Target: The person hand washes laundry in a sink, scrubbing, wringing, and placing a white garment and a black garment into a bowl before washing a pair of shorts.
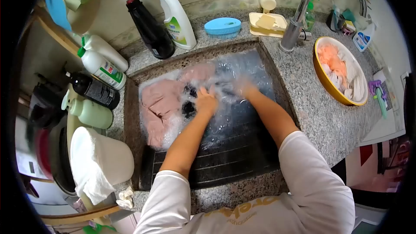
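My left hand [206, 102] is in the soapy water of the sink [132, 104], fingers apart, beside a small dark piece of cloth [189, 109] that shows through the suds. Farther right, my right hand [246, 87] is smeared by motion amid splashing water, so its fingers and anything in them cannot be made out. A pink garment [161, 102] floats bunched up left of my left hand. Under the near part of the water lies a black ridged washboard surface [234, 154].
Bottles, including a black pump bottle [149, 28] and a white spray bottle [177, 17], line the back and left. A blue brush [222, 26] and soap dish [277, 29] sit behind the sink. Right of the faucet [291, 34] stands a yellow basin [326, 80] of clothes. A white bucket [104, 156] stands left.
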`<state>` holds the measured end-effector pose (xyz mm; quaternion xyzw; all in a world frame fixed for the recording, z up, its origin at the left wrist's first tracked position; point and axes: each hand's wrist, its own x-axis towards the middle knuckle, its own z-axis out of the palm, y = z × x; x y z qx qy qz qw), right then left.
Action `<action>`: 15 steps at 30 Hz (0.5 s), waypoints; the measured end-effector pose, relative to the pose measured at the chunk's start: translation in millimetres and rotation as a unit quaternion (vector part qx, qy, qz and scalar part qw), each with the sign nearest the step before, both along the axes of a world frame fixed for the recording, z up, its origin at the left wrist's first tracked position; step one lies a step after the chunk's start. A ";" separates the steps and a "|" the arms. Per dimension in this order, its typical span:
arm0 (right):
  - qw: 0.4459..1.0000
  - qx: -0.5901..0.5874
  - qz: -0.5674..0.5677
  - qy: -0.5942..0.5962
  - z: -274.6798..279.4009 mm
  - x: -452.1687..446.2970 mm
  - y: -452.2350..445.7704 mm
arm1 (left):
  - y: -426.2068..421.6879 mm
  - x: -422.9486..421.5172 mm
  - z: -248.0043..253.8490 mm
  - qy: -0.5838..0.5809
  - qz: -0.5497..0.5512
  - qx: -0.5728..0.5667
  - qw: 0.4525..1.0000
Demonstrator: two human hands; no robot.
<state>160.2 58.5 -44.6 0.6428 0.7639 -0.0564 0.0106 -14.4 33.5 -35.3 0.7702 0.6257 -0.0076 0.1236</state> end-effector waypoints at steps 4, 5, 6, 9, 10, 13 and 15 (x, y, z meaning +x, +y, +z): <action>0.991 -0.119 0.046 -0.032 59.5 -13.0 -14.4 | 22.0 11.8 29.9 0.207 -0.120 -0.168 0.956; 0.999 -0.016 -0.013 0.042 15.7 -4.4 -1.2 | 29.0 3.8 -1.6 0.105 -0.112 -0.106 0.983; 0.996 0.038 -0.041 0.076 9.4 -3.9 0.4 | 33.5 -3.5 -21.7 0.000 -0.102 -0.041 0.994; 0.998 0.053 -0.044 0.010 23.5 -14.3 -7.1 | 43.6 -24.9 -17.0 -0.057 -0.162 -0.096 0.981; 0.998 0.055 -0.039 0.003 38.8 -14.6 -12.3 | 41.8 -35.7 -10.2 -0.064 -0.158 -0.092 0.981; 0.986 -0.100 0.066 0.119 84.5 -7.9 -17.0 | 37.0 -68.1 5.7 -0.186 -0.148 -0.142 0.961; 0.976 -0.092 0.097 0.172 130.5 -4.9 -21.6 | 35.0 -73.8 13.2 -0.167 -0.236 -0.055 0.956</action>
